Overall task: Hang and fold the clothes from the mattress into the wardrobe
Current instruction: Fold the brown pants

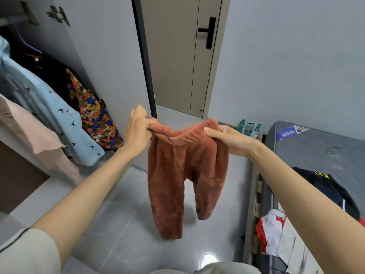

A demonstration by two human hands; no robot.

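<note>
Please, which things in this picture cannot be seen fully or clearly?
Head view only:
- Fingertips of the left hand: buried in the waistband of the brown trousers.
- The dark garment on the mattress: partly behind the right forearm.
- The mattress label: print too small to read.

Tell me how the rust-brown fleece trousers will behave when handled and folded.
The rust-brown fleece trousers are probably floppy: the waistband sags between the left hand and right hand, and both legs hang limp. Likely light for their size, since two grips at the waistband alone carry them. The fuzzy pile should resist slipping.
</note>
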